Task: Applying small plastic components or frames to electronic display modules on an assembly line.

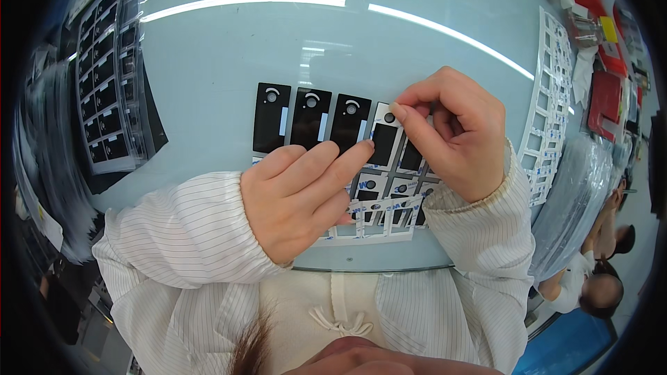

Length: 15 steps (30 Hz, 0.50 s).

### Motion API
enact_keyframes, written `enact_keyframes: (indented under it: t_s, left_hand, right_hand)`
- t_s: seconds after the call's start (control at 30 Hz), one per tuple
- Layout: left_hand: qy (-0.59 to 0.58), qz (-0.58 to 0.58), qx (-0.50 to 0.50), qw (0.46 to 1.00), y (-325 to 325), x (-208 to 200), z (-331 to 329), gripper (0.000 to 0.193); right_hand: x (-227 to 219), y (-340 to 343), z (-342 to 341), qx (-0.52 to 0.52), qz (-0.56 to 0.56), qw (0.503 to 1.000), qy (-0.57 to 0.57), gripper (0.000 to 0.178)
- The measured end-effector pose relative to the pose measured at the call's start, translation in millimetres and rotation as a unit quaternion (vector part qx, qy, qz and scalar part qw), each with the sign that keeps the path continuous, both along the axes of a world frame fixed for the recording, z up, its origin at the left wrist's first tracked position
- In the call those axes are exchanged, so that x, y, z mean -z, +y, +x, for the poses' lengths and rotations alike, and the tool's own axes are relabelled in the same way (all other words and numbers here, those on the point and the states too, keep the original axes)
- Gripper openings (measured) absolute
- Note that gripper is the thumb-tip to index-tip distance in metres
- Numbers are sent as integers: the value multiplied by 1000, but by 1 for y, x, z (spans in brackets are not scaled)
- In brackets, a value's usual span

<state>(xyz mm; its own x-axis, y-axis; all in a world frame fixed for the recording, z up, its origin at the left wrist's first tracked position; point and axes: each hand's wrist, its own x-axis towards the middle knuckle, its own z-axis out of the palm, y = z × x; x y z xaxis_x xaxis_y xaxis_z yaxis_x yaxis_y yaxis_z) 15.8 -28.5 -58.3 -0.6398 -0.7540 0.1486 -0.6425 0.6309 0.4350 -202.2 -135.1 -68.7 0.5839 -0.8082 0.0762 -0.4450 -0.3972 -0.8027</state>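
Three glossy black panels (271,118), each with a round hole and a pale strip, lie in a row at the middle of the table. Right of them is a white-bordered adhesive frame (379,160) around a black rectangle. My right hand (455,135) pinches the frame's top corner between thumb and curled index finger. My left hand (299,191) reaches in from the left with fingers stretched out, one fingertip touching the frame's left edge. Below both hands lies a white adhesive sheet (389,232) with blue marks and dark cut-outs, partly covered by my left hand.
On the left, a clear tray (114,163) holds rows of black panels, beside stacked clear plastic sheets (45,146). A cut-out white sheet (535,142) and plastic-wrapped stack (577,187) lie at right, with red containers (604,104) beyond. Another person (583,285) sits at far right.
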Motion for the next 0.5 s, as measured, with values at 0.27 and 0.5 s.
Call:
enact_keyframes:
  t_s: [0.27,0.5]
  left_hand:
    - [8,6,-12,1000,-2,-1,-1,29]
    - [21,12,-15,1000,-4,-1,-1,30]
  right_hand:
    - [0,0,0,4,-1,1000,-2,9]
    - [0,1,2,10,-3,1000,-2,9]
